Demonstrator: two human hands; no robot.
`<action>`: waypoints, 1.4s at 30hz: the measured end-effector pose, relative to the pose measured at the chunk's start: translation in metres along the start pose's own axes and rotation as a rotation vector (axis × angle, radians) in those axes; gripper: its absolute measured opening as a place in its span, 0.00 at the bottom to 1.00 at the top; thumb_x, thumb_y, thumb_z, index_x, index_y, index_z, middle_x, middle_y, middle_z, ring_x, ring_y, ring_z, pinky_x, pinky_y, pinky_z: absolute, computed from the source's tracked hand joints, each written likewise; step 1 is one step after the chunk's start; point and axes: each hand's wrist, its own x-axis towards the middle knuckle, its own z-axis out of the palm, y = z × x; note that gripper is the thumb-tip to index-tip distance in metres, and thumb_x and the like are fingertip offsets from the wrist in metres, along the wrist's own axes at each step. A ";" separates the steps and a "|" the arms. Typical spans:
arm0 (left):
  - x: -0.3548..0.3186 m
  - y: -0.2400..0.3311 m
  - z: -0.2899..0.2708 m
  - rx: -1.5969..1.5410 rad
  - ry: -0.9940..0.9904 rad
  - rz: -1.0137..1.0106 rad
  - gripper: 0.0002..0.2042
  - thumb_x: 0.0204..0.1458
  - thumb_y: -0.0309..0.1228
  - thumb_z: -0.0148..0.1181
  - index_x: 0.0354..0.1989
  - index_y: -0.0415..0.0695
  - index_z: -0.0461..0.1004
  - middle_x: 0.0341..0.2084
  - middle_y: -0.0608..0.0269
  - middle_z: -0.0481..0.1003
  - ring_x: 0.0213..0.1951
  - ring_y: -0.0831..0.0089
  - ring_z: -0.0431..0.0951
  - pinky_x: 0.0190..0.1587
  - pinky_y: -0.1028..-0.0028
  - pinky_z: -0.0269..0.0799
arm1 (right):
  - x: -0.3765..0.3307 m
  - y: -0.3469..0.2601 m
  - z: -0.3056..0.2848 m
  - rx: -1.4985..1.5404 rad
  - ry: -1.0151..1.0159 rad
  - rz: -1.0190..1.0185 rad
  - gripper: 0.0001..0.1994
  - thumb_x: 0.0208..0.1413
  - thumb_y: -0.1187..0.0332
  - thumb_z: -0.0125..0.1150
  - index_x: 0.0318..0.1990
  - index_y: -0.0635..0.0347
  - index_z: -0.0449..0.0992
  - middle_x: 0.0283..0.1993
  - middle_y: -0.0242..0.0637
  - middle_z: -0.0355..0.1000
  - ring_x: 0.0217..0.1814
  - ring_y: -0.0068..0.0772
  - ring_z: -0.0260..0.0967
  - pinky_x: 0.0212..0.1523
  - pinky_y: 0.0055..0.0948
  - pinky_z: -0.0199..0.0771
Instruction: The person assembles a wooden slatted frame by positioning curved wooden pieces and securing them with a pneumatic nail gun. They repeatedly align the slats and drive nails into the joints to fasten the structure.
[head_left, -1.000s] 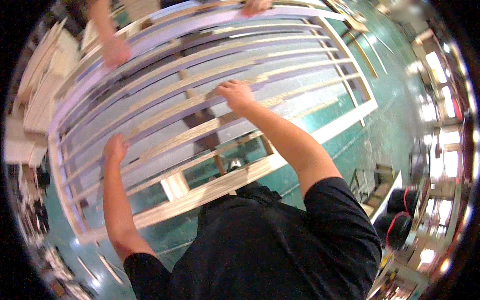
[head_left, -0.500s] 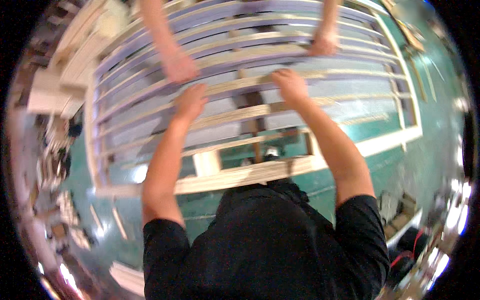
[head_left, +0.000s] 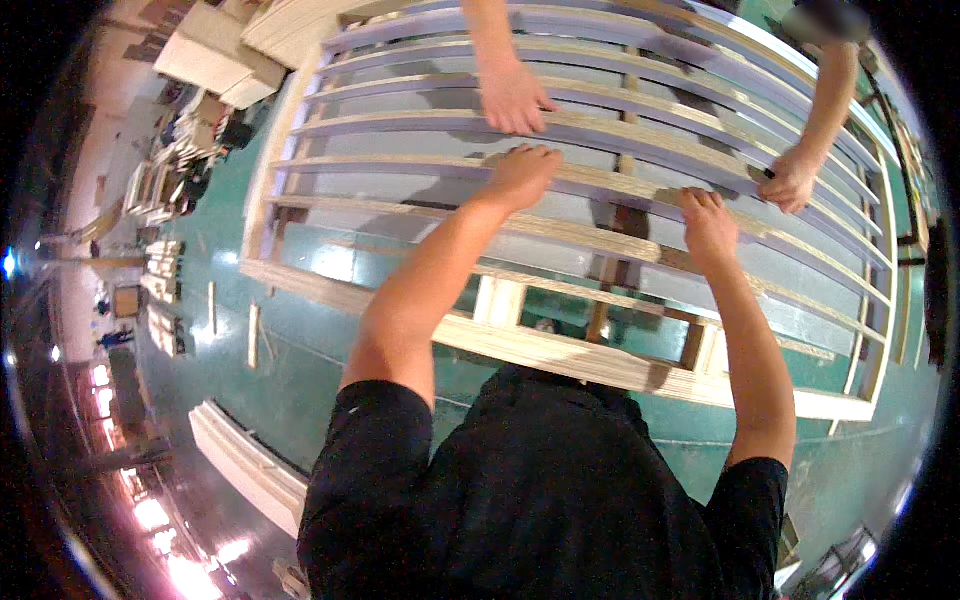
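Observation:
A large wooden slatted frame (head_left: 560, 345) spans the space in front of me, with long parallel slats between its rails. My left hand (head_left: 524, 178) bends its fingers over the top edge of a wooden slat (head_left: 610, 187). Farther right, my right hand (head_left: 710, 225) is curled over the same slat, as far as I can tell. Fingertips of both hands are partly hidden behind the wood. Opposite me, a co-worker's hand (head_left: 512, 98) lies with spread fingers by another slat. The co-worker's other hand (head_left: 792, 180) is closed near a slat at the right, with something small and dark at its fingers.
Pale boards (head_left: 245, 465) are stacked at the lower left. Large light wooden blocks or panels (head_left: 215, 55) stand at the far left. Loose wood strips (head_left: 253, 335) lie on the green floor (head_left: 225, 370). Short cross blocks (head_left: 499, 302) join the near rails.
My view has turned, so the frame appears farther right and tilted. Both my hands remain on the slat. The co-worker's hand at left now has its fingers spread.

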 end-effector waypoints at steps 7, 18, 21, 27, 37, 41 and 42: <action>0.008 -0.005 0.002 0.031 -0.063 -0.045 0.18 0.56 0.34 0.69 0.52 0.44 0.73 0.51 0.54 0.77 0.56 0.47 0.76 0.57 0.50 0.73 | 0.013 0.003 -0.011 0.015 -0.128 -0.017 0.21 0.60 0.65 0.64 0.61 0.52 0.76 0.63 0.35 0.75 0.66 0.48 0.71 0.61 0.50 0.76; 0.049 0.033 -0.015 -0.135 0.108 0.088 0.30 0.52 0.52 0.70 0.56 0.41 0.79 0.56 0.46 0.75 0.62 0.44 0.71 0.62 0.46 0.70 | 0.068 0.015 0.007 -0.145 -0.156 0.194 0.35 0.69 0.51 0.55 0.80 0.48 0.55 0.84 0.36 0.53 0.86 0.45 0.47 0.82 0.54 0.46; 0.057 0.044 -0.019 -0.191 0.061 0.056 0.29 0.53 0.53 0.68 0.53 0.40 0.80 0.57 0.45 0.74 0.64 0.42 0.70 0.64 0.44 0.70 | 0.072 0.019 0.012 -0.159 -0.319 0.275 0.35 0.71 0.49 0.52 0.81 0.47 0.53 0.86 0.32 0.48 0.88 0.40 0.42 0.83 0.54 0.40; 0.059 0.051 -0.005 -0.169 0.046 -0.003 0.28 0.59 0.55 0.62 0.54 0.42 0.80 0.57 0.46 0.74 0.65 0.42 0.68 0.64 0.43 0.69 | 0.070 0.024 0.022 -0.149 -0.204 0.230 0.34 0.69 0.50 0.56 0.80 0.46 0.57 0.84 0.34 0.53 0.85 0.45 0.49 0.82 0.58 0.45; 0.073 0.050 0.004 -0.234 -0.039 0.033 0.28 0.64 0.56 0.56 0.55 0.42 0.80 0.56 0.41 0.75 0.63 0.41 0.71 0.65 0.43 0.67 | 0.064 0.028 0.016 -0.047 -0.256 0.260 0.31 0.67 0.54 0.58 0.75 0.54 0.64 0.84 0.37 0.53 0.85 0.45 0.49 0.80 0.55 0.52; 0.071 0.058 0.007 -0.183 -0.079 -0.005 0.32 0.67 0.57 0.53 0.64 0.39 0.76 0.69 0.41 0.68 0.72 0.42 0.64 0.74 0.48 0.59 | 0.067 0.020 0.012 -0.044 -0.240 0.287 0.31 0.68 0.53 0.54 0.75 0.54 0.63 0.82 0.39 0.56 0.84 0.46 0.50 0.80 0.58 0.48; 0.061 0.050 0.015 -0.148 -0.041 -0.031 0.30 0.66 0.55 0.54 0.62 0.40 0.77 0.70 0.40 0.68 0.72 0.43 0.64 0.74 0.48 0.59 | 0.071 0.012 0.012 -0.062 -0.235 0.284 0.31 0.68 0.53 0.53 0.76 0.55 0.63 0.81 0.39 0.56 0.83 0.46 0.51 0.80 0.59 0.47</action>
